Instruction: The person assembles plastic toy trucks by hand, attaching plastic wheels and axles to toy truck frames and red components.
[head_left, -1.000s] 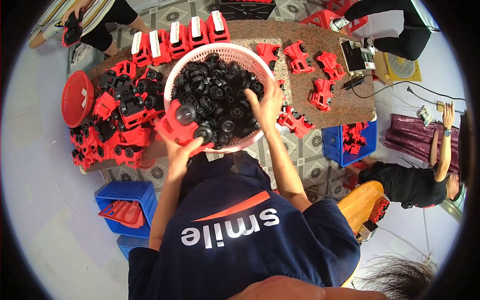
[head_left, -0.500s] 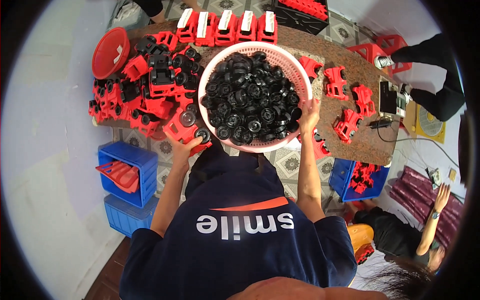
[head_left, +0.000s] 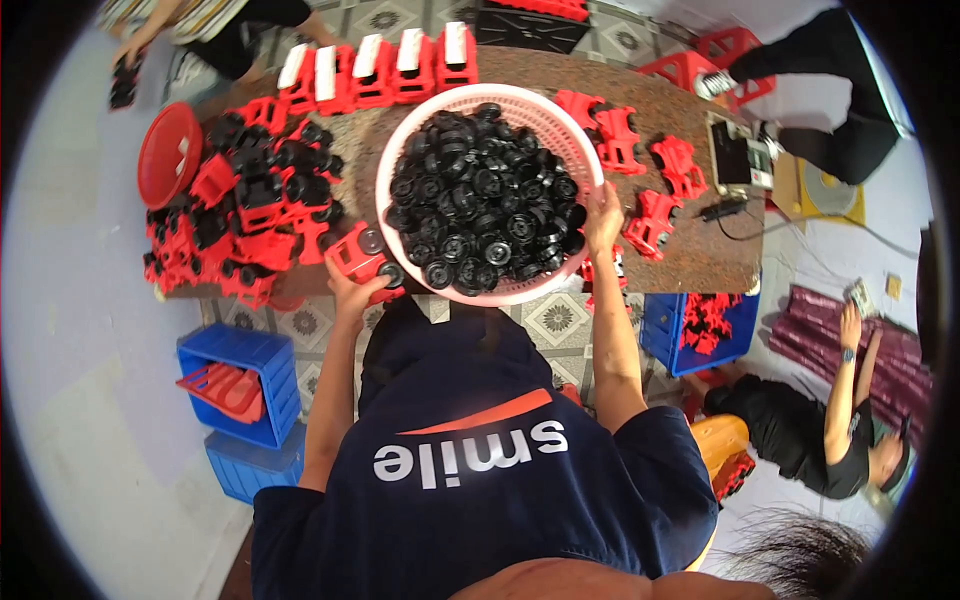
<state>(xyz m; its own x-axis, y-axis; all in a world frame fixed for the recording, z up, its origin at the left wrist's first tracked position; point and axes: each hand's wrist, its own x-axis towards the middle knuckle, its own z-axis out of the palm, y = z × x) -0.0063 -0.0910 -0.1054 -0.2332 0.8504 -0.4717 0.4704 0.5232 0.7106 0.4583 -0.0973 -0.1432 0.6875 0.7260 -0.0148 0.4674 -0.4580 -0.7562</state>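
Observation:
A pink plastic basket (head_left: pixel 388 262) heaped with black toy wheels (head_left: pixel 480 190) stands at the near edge of the table. My right hand (head_left: pixel 604 222) is closed on the basket's right rim. My left hand (head_left: pixel 353 294) holds a red toy car (head_left: pixel 352 257) with black wheels, thumb on top, just left of the basket. Further left lies a pile of red toy cars (head_left: pixel 262 215) with black wheels and undersides. Several red car bodies (head_left: pixel 620 140) sit apart on the table to the right of the basket.
Along the far edge stand red toy vehicles (head_left: pixel 372 75) with white tops. A red bowl (head_left: pixel 168 155) leans at the pile's left. Blue crates (head_left: pixel 240 350) sit at lower left, another blue crate (head_left: pixel 742 345) at right. A cable (head_left: pixel 770 238) crosses the right edge. Other people are nearby.
The view has shifted, so the table's things appear further left. My left hand still holds the toy car, my right the basket. At upper left a co-worker's hand with a black object shows now.

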